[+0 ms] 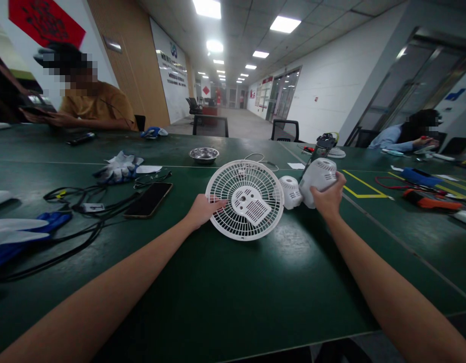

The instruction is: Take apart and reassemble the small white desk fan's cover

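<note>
Closest to us, two bare forearms run up from the bottom corners over the matte dark green table (pixel 233 302). Our left hand (pixel 201 210) sits at centre frame, fingers loosely together and laid flat on the left rim of the fan grille (pixel 245 199), touching rather than clamping it. That grille is a round white plastic disc of thin radial ribs, slotted hub in the middle, lying nearly flat with its face turned up and slightly toward us; being round, we see no long axis to it.

Right of centre, our right hand (pixel 329 197) wraps from below around the motor housing (pixel 319 176), a smooth, rounded white plastic shell with vent slots. Fingers are curled tight on it, thumb up its side. Its long axis tilts up and to the right. Just left of it, a smaller white domed cap (pixel 291 191) rests on the table, touching the grille's right edge.

At left of frame lie a glossy black phone (pixel 149 199), tangled black cables (pixel 77 201) and crumpled work gloves (pixel 118 166). A shiny steel bowl (pixel 204 154) sits behind the grille.
</note>
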`<state>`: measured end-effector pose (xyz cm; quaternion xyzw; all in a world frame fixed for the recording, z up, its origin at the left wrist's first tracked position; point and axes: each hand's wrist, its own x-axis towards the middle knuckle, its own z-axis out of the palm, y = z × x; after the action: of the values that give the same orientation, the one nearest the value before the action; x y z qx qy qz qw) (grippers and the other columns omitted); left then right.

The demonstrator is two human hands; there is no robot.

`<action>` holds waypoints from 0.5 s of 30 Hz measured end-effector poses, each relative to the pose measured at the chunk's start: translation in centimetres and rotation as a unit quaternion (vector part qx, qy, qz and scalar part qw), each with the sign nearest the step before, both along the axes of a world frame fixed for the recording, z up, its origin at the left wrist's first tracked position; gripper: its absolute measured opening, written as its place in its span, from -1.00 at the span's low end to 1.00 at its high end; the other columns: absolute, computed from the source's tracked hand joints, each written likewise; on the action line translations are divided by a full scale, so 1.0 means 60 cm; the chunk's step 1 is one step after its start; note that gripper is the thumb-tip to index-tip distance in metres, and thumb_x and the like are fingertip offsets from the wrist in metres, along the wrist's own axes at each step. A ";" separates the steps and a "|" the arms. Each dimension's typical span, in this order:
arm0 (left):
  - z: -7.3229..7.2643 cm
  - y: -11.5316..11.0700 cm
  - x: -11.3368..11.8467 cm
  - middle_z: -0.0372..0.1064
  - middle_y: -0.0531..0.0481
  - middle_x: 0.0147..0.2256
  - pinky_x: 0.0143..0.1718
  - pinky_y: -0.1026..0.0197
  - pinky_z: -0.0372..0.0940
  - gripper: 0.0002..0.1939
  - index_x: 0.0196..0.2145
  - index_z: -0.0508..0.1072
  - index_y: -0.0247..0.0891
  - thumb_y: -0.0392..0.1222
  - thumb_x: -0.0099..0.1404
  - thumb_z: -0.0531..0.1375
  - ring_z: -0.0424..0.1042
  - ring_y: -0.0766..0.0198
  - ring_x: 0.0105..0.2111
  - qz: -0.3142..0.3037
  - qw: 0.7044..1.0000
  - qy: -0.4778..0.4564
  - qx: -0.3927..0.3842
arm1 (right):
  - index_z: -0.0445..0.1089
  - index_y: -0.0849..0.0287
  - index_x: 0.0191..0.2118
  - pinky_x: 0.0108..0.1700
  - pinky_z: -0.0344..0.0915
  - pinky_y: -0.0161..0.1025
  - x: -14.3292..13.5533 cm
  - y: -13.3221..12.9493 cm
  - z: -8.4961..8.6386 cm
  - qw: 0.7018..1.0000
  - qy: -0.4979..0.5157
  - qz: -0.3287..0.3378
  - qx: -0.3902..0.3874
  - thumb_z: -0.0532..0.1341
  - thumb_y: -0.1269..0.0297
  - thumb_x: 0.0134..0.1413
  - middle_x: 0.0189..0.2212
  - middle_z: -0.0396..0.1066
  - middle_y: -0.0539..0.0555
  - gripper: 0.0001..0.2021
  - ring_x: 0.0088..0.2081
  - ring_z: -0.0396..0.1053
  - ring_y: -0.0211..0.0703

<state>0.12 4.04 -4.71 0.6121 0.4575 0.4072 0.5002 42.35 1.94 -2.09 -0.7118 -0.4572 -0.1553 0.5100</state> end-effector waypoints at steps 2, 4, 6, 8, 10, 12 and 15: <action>0.002 -0.002 0.000 0.61 -0.14 -0.31 -0.29 0.04 0.50 -0.78 -0.25 0.58 -0.30 -0.12 0.19 0.39 0.60 0.08 -0.33 0.000 1.000 0.001 -0.005 | -0.05 0.09 0.29 0.14 0.23 0.17 0.009 0.006 -0.011 0.999 0.041 0.030 -0.011 0.32 0.21 -0.25 0.12 0.24 0.26 -0.09 0.09 0.30 0.23; 0.004 -0.004 0.000 0.61 -0.15 -0.31 -0.29 0.04 0.50 -0.79 -0.25 0.58 -0.29 -0.12 0.20 0.38 0.60 0.08 -0.33 -0.003 1.000 0.003 -0.005 | -0.07 0.08 0.29 0.13 0.24 0.16 0.015 0.010 -0.017 0.997 0.064 0.034 -0.017 0.35 0.19 -0.29 0.12 0.26 0.27 -0.04 0.07 0.33 0.24; 0.005 -0.005 0.000 0.61 -0.15 -0.31 -0.28 0.04 0.50 -0.80 -0.26 0.58 -0.29 -0.12 0.20 0.38 0.60 0.08 -0.33 -0.003 1.000 0.003 -0.002 | -0.06 0.10 0.29 0.14 0.24 0.17 0.019 0.013 -0.022 0.995 0.087 0.028 -0.030 0.39 0.16 -0.33 0.10 0.31 0.29 0.00 0.05 0.36 0.27; 0.005 -0.005 0.000 0.61 -0.15 -0.31 -0.28 0.04 0.50 -0.81 -0.27 0.58 -0.28 -0.12 0.20 0.38 0.60 0.09 -0.33 -0.001 1.000 0.003 -0.005 | -0.01 0.12 0.27 0.14 0.25 0.18 0.022 0.015 -0.027 0.992 0.113 0.017 -0.045 0.44 0.11 -0.37 0.06 0.35 0.30 0.01 0.04 0.38 0.30; 0.005 -0.005 0.001 0.61 -0.14 -0.32 -0.29 0.05 0.49 -0.82 -0.29 0.58 -0.28 -0.13 0.20 0.38 0.60 0.09 -0.34 0.003 1.000 0.004 -0.008 | 0.08 0.12 0.21 0.14 0.25 0.18 0.024 0.020 -0.033 0.989 0.143 0.000 -0.045 0.46 0.06 -0.41 0.04 0.38 0.30 -0.02 0.04 0.39 0.31; 0.006 -0.004 0.001 0.61 -0.13 -0.33 -0.29 0.05 0.49 -0.83 -0.30 0.59 -0.27 -0.14 0.20 0.38 0.60 0.10 -0.35 0.003 1.000 0.004 -0.007 | 0.15 0.11 0.14 0.15 0.25 0.19 0.025 0.024 -0.038 0.986 0.167 -0.020 -0.022 0.48 0.02 -0.44 0.03 0.40 0.29 -0.08 0.05 0.39 0.30; 0.006 -0.004 0.001 0.60 -0.12 -0.35 -0.29 0.06 0.49 -0.84 -0.31 0.58 -0.28 -0.14 0.19 0.39 0.59 0.11 -0.36 0.004 1.000 0.000 -0.005 | 0.17 0.11 0.11 0.15 0.26 0.18 0.024 0.029 -0.033 0.983 0.171 -0.048 0.034 0.48 0.01 -0.41 0.01 0.42 0.26 -0.12 0.04 0.41 0.25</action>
<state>0.16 3.81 -4.35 0.6079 0.4618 0.4067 0.5018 43.81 3.68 -4.06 -0.7312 -0.3231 -0.0704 0.5966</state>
